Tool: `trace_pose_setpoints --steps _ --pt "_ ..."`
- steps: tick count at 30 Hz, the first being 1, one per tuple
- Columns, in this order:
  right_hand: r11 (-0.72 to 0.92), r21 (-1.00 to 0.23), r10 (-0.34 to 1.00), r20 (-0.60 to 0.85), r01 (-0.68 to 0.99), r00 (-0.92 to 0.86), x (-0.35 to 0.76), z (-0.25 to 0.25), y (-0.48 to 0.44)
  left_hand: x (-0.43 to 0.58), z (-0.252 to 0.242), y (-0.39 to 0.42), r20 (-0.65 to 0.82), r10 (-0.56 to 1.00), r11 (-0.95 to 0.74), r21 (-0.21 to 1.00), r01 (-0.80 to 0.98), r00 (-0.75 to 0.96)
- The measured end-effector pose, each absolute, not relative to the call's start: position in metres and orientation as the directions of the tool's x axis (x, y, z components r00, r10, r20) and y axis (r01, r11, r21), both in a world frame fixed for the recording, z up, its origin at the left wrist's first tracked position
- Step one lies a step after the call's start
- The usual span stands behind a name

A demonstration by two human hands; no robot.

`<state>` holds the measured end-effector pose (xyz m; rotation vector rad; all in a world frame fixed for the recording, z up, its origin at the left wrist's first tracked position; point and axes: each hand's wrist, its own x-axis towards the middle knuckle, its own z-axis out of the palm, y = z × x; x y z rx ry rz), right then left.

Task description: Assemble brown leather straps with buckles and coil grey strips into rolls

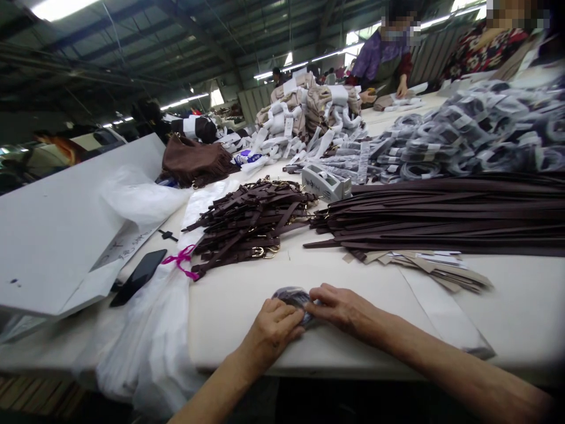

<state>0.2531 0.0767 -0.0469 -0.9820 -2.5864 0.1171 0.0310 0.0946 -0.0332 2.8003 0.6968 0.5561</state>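
Observation:
Near the front edge of the table, a dark strap coil [289, 293] lies in what looks like clear plastic wrap. My left hand [272, 328] closes over its near left side, fingers pressed together on it. From the right, my right hand [338, 306] pinches the coil's right edge, with thumb and fingertips against the plastic. Both hands partly hide the coil. Beyond them is a pile of short brown straps [260, 215] with gold buckles. Long brown straps [459, 215] lie stacked to the right.
A grey tape dispenser [324, 184] stands behind the straps. Many wrapped coils [477, 129] fill the back right. Paper strips [430, 268] lie at right. Plastic bags [145, 353] drape over the left edge near a phone [139, 277]. A co-worker [384, 53] stands across the table.

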Motion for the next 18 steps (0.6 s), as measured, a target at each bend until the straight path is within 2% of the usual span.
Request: trace_pose_setpoints --steps 5,8,10,12,15,18 --pt "0.795 -0.234 0.606 0.308 0.559 -0.733 0.259 -0.041 0.079 0.034 -0.045 0.096 0.361 0.507 -0.862 0.231 0.452 0.783" --pt "0.743 -0.27 0.669 0.346 0.613 -0.658 0.25 -0.022 0.084 0.034 -0.057 0.098 0.391 0.513 -0.858 0.217 0.466 0.764" --pt "0.68 -0.347 0.732 0.37 0.646 -0.572 0.238 -0.009 0.094 0.033 -0.063 0.099 0.418 0.497 -0.867 0.214 0.449 0.76" --pt "0.654 -0.453 0.752 0.298 0.606 -0.588 0.224 -0.003 0.108 0.033 -0.065 0.098 0.438 0.505 -0.863 0.233 0.449 0.744" --pt "0.595 -0.596 0.692 0.038 0.539 -0.721 0.21 -0.012 0.13 0.033 -0.062 0.096 0.427 0.534 -0.846 0.272 0.46 0.73" --pt "0.543 -0.634 0.667 -0.072 0.55 -0.741 0.205 -0.025 0.141 0.034 -0.058 0.094 0.413 0.531 -0.848 0.267 0.459 0.74"
